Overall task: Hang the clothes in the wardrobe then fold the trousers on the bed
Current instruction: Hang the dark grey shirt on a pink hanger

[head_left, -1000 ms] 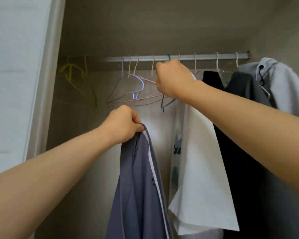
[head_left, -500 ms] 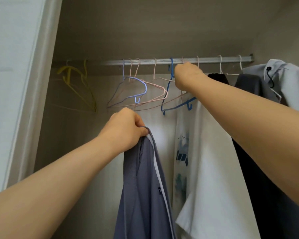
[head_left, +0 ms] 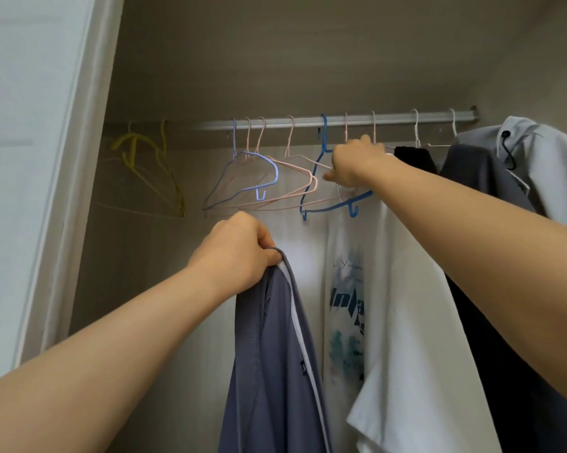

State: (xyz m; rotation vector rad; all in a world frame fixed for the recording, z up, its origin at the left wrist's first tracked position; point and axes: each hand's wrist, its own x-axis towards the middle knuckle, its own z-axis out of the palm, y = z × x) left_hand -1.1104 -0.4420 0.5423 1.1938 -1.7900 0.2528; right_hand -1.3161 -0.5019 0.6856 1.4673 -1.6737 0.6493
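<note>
My left hand [head_left: 239, 253] clenched the top edge of the grey-blue garment [head_left: 275, 371], lifting it below the rail [head_left: 308, 123] so it hung straight. My right hand [head_left: 354, 165] curled round thin hanger wire [head_left: 318, 162] beside the blue hanger [head_left: 311, 188], probably to free one; which hanger, I couldn't tell.

Ribbed metal rail [head_left: 341, 120], thin coated-wire hangers [head_left: 259, 178], matt cloth garments [head_left: 275, 354].

Hangers [head_left: 276, 173] hang on the rail [head_left: 308, 121], left of the hung clothes [head_left: 406, 305]; a garment [head_left: 269, 371] hangs below, in front.
</note>
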